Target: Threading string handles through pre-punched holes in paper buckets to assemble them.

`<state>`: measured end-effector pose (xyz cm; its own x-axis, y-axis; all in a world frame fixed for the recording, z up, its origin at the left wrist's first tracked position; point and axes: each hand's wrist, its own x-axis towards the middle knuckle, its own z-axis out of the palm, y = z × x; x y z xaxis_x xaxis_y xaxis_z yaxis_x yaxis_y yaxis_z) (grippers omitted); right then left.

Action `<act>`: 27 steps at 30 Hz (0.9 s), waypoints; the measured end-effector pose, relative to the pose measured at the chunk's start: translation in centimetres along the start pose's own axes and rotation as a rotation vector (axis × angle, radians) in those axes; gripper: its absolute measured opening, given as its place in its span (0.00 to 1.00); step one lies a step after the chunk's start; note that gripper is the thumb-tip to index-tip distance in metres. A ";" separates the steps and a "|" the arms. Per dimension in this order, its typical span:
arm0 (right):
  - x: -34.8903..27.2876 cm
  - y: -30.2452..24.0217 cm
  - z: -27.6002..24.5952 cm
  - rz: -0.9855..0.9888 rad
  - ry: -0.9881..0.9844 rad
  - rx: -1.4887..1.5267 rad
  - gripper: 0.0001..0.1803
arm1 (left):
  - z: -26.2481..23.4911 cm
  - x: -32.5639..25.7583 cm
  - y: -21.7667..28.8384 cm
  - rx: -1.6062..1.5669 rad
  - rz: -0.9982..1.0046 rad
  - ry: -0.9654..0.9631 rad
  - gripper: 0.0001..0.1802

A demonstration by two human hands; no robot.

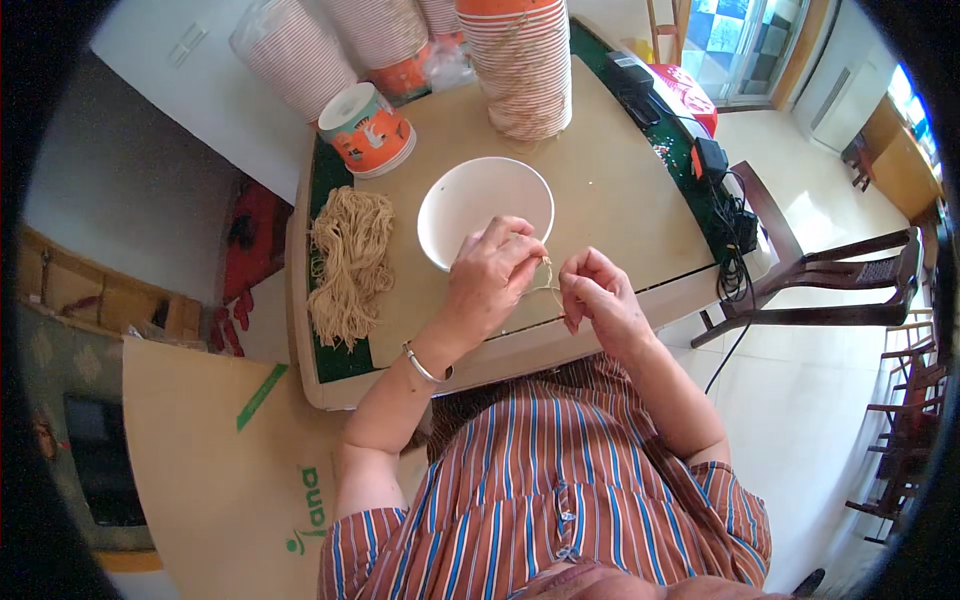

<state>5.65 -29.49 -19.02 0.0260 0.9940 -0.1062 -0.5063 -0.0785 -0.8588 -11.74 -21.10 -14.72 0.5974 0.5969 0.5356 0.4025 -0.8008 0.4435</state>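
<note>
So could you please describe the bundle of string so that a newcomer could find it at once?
Start at the table and its white bowl. Just left of the bowl lies the bundle of tan string, on the green strip. It is the only loose, fibrous heap; its neighbours are stacked paper cups.

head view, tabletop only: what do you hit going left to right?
Bundle of tan strings → white bowl → left hand → short string pinched between both hands → right hand → black cables at the table's right edge.

Short-sleeved orange shirt [540,500] with blue-white stripes; silver bracelet [424,367] on left wrist.
</note>
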 end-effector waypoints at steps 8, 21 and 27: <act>0.8 0.7 0.9 -0.116 0.029 -0.310 0.10 | 0.1 -0.1 0.2 0.012 -0.015 -0.002 0.06; 0.5 0.9 0.8 -0.079 0.056 -0.069 0.06 | 0.0 -0.1 0.1 0.041 -0.013 -0.014 0.07; -0.1 0.2 1.2 0.065 0.066 0.137 0.06 | 0.3 -0.2 -0.2 -0.035 -0.057 -0.020 0.07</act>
<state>4.50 -29.49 -18.56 0.0440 0.9796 -0.1962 -0.6215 -0.1269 -0.7731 -11.76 -21.04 -15.14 0.5882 0.6398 0.4947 0.4119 -0.7634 0.4976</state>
